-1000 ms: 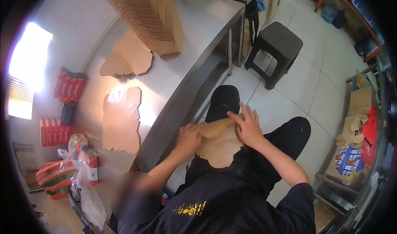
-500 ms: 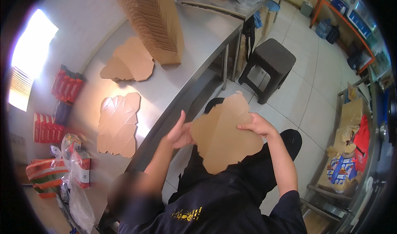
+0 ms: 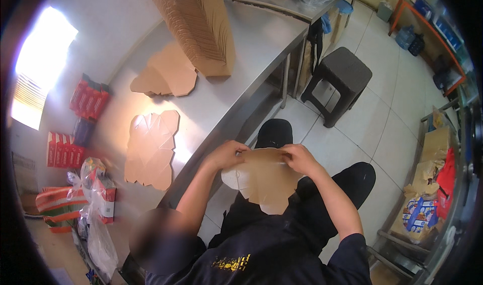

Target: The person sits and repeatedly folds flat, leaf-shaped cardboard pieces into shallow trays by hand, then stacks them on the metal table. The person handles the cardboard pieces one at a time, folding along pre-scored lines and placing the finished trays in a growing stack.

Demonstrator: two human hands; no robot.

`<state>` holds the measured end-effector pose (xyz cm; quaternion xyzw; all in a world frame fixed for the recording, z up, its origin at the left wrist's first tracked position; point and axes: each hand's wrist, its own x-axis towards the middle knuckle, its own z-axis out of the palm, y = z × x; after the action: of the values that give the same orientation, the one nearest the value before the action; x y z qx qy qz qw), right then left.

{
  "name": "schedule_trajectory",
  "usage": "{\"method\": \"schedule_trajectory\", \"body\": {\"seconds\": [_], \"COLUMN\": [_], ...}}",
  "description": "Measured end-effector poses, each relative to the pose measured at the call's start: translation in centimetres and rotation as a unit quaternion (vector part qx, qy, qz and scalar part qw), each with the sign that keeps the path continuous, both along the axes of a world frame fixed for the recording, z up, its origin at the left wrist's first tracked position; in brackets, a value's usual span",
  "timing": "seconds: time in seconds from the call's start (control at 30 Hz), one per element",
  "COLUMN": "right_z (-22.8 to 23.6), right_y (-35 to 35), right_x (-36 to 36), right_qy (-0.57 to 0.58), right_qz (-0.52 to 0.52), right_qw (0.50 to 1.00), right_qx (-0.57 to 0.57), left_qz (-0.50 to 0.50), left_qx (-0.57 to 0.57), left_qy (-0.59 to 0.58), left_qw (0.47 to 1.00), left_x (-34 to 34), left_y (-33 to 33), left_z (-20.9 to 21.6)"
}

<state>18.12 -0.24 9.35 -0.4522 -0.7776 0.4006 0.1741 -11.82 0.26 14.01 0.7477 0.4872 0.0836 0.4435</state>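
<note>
Over my lap is a brown cardboard box blank point(image 3: 264, 179) with scalloped, cut edges, tilted and partly bent along its creases. My left hand point(image 3: 227, 155) pinches its upper left edge. At the upper right edge my right hand point(image 3: 298, 159) grips it, thumb on the near face. On the metal table to my left lies a flat stack of similar blanks point(image 3: 151, 149). Beyond it sits a second pile of folded blanks point(image 3: 168, 73). A long row of nested cardboard pieces point(image 3: 198, 28) stands at the table's far end.
Red boxes point(image 3: 89, 99) and a clear plastic bag point(image 3: 98, 234) line the wall side of the metal table point(image 3: 261, 33). A dark plastic stool point(image 3: 342, 73) stands on the tiled floor ahead. Shelving with cardboard and a red cloth point(image 3: 445, 179) is at right.
The blank has turned from lying broad and flat between my hands to a tilted, bent position. Both hands have moved to its far edge, my left one from its left side.
</note>
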Motion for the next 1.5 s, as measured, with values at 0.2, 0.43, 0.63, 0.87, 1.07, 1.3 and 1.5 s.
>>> {"method": "schedule_trajectory", "body": {"seconds": [0.2,0.43,0.63,0.87,1.07,1.3,1.5], "right_z": [-1.7,-3.4,-1.6,-3.6,-3.3,0.7,2.4], "right_y": [0.3,-3.5,-6.4,-6.7,-4.9,-0.7,2.1], "right_x": [-0.1,0.1,0.6,0.9,4.1,7.7,5.3], "right_qy": [0.049,-0.030,-0.219,-0.032,0.298,0.254,0.136], "right_qz": [0.021,0.039,0.055,-0.141,-0.306,-0.132,-0.024], "right_qw": [0.997,0.977,0.953,0.984,0.832,0.885,0.950], "right_qx": [0.056,0.206,0.201,0.100,-0.353,-0.366,-0.281], "left_qz": [0.040,-0.011,-0.022,0.056,0.287,0.237,0.041], "left_qx": [0.086,0.154,0.261,0.160,-0.245,-0.415,-0.315], "left_qy": [0.077,0.088,0.150,0.098,-0.248,-0.452,-0.123], "left_qw": [0.993,0.984,0.953,0.981,0.892,0.753,0.940], "left_x": [2.2,3.2,4.2,4.7,3.4,4.4,2.9], "left_y": [-2.4,-6.9,-9.9,-7.4,-5.4,-4.4,3.6], "left_z": [0.5,-3.3,-3.5,-1.5,-3.0,0.8,1.3]}}
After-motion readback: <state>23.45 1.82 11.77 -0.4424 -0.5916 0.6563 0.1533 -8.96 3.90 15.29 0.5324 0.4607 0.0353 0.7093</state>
